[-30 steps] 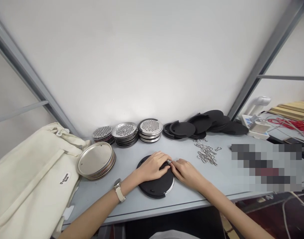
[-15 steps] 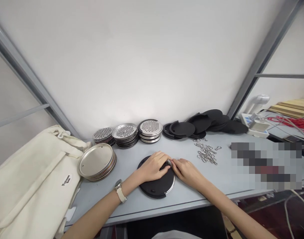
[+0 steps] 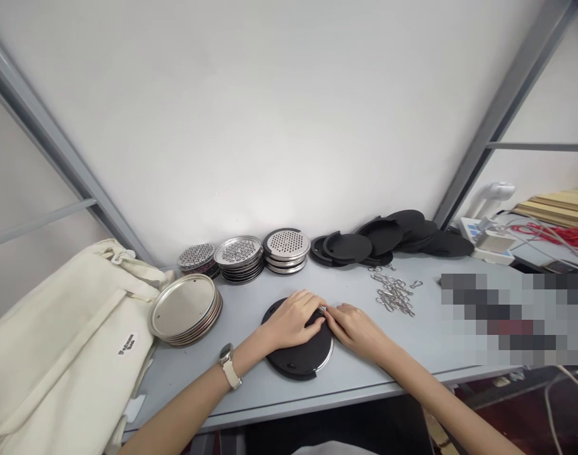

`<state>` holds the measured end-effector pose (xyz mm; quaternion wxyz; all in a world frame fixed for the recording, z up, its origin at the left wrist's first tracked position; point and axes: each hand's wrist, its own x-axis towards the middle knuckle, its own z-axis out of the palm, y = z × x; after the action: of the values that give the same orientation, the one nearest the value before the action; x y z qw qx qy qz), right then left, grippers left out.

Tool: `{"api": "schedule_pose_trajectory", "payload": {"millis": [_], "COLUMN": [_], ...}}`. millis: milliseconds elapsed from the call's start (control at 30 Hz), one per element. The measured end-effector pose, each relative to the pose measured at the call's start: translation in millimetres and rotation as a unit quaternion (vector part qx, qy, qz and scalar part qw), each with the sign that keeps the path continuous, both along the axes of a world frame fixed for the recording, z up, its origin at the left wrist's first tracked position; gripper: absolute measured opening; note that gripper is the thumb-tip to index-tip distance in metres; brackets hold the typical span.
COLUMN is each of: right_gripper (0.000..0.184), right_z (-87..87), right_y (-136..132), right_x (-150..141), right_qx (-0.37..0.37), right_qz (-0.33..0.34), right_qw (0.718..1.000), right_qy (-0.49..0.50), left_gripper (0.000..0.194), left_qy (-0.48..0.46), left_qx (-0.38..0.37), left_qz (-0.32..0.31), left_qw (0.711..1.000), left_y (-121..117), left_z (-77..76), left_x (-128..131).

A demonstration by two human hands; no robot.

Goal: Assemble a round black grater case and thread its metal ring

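Note:
A black round cover (image 3: 301, 357) lies flat on the grey table, with a metal rim showing along its lower right side. My left hand (image 3: 295, 319) rests across its top, thumb and fingers closed near the upper right edge. From the other side my right hand (image 3: 352, 325) pinches a small shiny metal piece (image 3: 322, 309) at that edge. It looks like one of the wire clips, though the fingertips cover most of it. A pile of metal spring clips (image 3: 393, 294) lies to the right, beyond my right hand.
Along the wall stand stacks of round metal graters (image 3: 239, 253) and perforated discs (image 3: 289, 243). Plain metal discs (image 3: 184, 306) are stacked at left, beside a cream bag (image 3: 75, 341). More black covers (image 3: 348, 248) lie at the back right. A pixelated patch hides part of the right side.
Both hands stay at the cover's upper right edge, with only slight finger movement around the small metal piece. The whole view has shifted very slightly.

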<state>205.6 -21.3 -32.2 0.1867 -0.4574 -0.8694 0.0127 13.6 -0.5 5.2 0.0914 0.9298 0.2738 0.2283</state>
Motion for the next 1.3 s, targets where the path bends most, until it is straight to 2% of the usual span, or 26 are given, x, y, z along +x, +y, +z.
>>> {"api": "schedule_pose_trajectory", "payload": {"millis": [367, 967, 1300], "right_gripper": [0.023, 0.023, 0.021], "right_z": [4.1, 4.7, 7.4], "right_y": [-2.3, -3.5, -4.0], "right_x": [-2.1, -0.3, -1.3], "right_qx": [-0.008, -0.039, -0.024], "right_qz": [-0.005, -0.006, -0.017], "right_qw": [1.0, 0.999, 0.999], "right_qy": [0.021, 0.021, 0.018], "left_gripper": [0.017, 0.017, 0.018], "left_qy": [0.008, 0.014, 0.003], "left_qx": [0.004, 0.015, 0.022], "left_qz": [-0.006, -0.016, -0.008], "left_qw": [1.0, 1.0, 1.0], "left_y": [0.6, 0.5, 1.1], "left_z": [-0.8, -0.3, -1.5], "left_x": [-0.6, -0.3, -0.4]}}
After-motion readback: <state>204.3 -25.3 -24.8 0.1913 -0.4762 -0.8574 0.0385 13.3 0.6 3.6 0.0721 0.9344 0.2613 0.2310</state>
